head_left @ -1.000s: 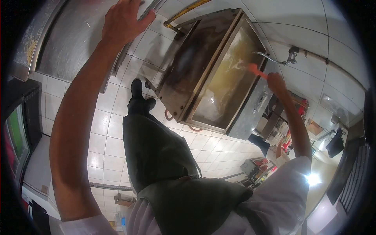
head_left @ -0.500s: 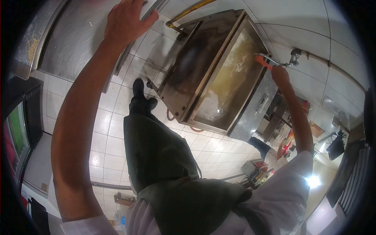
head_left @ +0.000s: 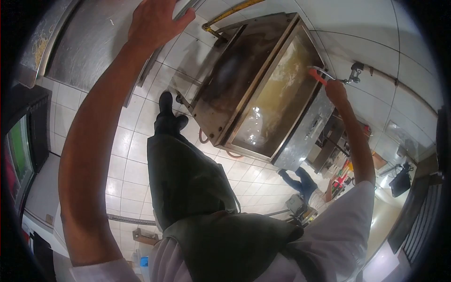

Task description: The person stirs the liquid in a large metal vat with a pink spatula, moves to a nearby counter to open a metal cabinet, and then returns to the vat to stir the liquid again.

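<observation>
My left hand (head_left: pixel 154 23) is at the top left with its thumb spread out, beside the edge of a steel table (head_left: pixel 91 47); nothing shows in it. At the right, my right hand (head_left: pixel 336 92) is wrapped round a red-orange handle (head_left: pixel 317 76) at the far edge of a metal tank (head_left: pixel 244 75). Cloudy yellowish liquid (head_left: pixel 277 91) with pale foam fills the tank. A curved metal spout (head_left: pixel 323 72) passes close to the handle, from a wall tap (head_left: pixel 355 73). What the handle belongs to is not clear.
A yellow pipe (head_left: pixel 230 14) runs behind the tank. White tiled floor (head_left: pixel 134 141) lies around my boots (head_left: pixel 165 105). Another person (head_left: pixel 307 183) stands beyond the tank at the lower right, near shelves of goods. Pale noodle-like strands (head_left: pixel 40 49) lie at the far left.
The other person has come further into view, with both legs now showing. Bright reflections on the liquid have shifted. My hands have hardly moved.
</observation>
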Action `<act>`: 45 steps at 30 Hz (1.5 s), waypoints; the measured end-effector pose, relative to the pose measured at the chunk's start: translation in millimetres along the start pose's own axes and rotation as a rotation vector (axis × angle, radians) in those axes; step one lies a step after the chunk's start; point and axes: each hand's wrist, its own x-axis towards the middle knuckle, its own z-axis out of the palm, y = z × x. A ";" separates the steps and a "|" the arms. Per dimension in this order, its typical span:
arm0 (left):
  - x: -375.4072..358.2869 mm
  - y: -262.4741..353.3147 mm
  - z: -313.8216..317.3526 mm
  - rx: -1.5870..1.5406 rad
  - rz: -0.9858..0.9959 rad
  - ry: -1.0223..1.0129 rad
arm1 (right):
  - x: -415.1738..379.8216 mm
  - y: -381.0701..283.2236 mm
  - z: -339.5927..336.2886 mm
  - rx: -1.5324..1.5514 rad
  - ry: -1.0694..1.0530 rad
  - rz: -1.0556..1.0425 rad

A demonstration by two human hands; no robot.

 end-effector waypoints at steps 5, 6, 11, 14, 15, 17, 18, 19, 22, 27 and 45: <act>-1.0 -0.4 0.8 0.061 0.034 0.053 | -0.2 -4.1 -7.0 0.075 0.027 0.070; -0.9 1.7 1.1 0.068 0.029 0.046 | -2.6 -1.6 -2.6 0.054 0.019 0.018; -0.2 6.0 -4.2 0.052 -0.032 -0.020 | -18.2 -12.2 -17.7 0.158 0.032 0.080; -1.8 0.6 1.1 0.064 0.026 0.050 | -21.0 -15.2 -16.7 0.192 0.033 0.155; -3.0 -1.2 3.9 0.064 0.060 0.083 | -24.0 -17.0 -15.7 0.203 0.024 0.181; -1.5 -0.4 2.1 0.048 0.042 0.059 | -27.2 -18.9 -19.8 0.180 0.013 0.136; -1.0 -0.1 1.5 0.040 0.033 0.046 | -27.9 -19.9 -22.0 0.168 0.007 0.113; -1.2 0.4 2.1 0.041 0.043 0.051 | -28.5 -18.1 -17.7 0.195 0.011 0.127; -1.5 -1.2 2.5 0.042 0.062 0.070 | -22.2 -10.9 -7.9 0.233 0.027 0.146; -0.4 4.4 -1.2 0.048 0.024 0.042 | -25.5 -0.3 -3.0 0.358 0.007 0.116; 0.5 7.2 -1.0 0.029 -0.003 0.033 | -112.1 -83.0 0.4 0.428 -0.154 -0.137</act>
